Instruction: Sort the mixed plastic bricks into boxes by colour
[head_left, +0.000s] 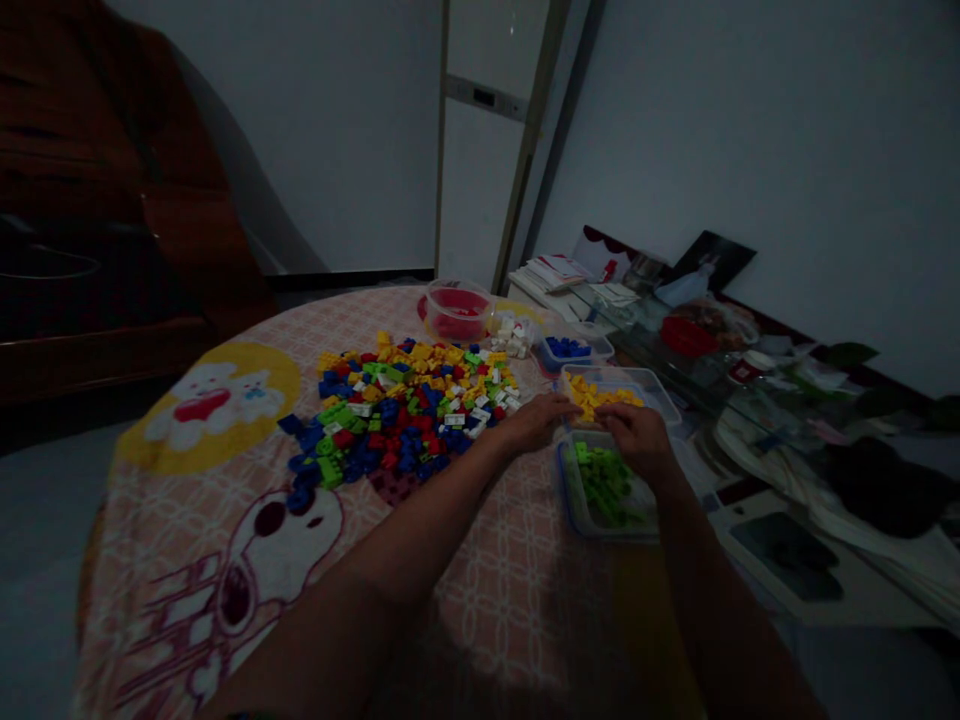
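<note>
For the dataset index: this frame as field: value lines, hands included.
left hand: at left side of middle box; grip unclear
right hand: at near side of middle box; grip unclear
near box: green bricks
middle box: yellow bricks
far box: blue bricks
white bricks: left of far box
pile: mixed-colour bricks, left of boxes
light: dim

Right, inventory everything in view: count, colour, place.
Tablecloth: one, patterned pink, foreground
Loose bricks: many, multicoloured, on tablecloth
Round tub: one, clear, far edge
White bricks: several, white, beside tub
Boxes: three, clear, right edge
Blue bricks: several, blue, farthest box
Yellow bricks: several, yellow, middle box
Green bricks: several, green, nearest box
Clutter: uncounted, mixed, far right
Bench: one, brown, far left
Tall unit: one, white, background
Walls: two, pale, background
Left hand and right hand: two, bare, at middle box
</note>
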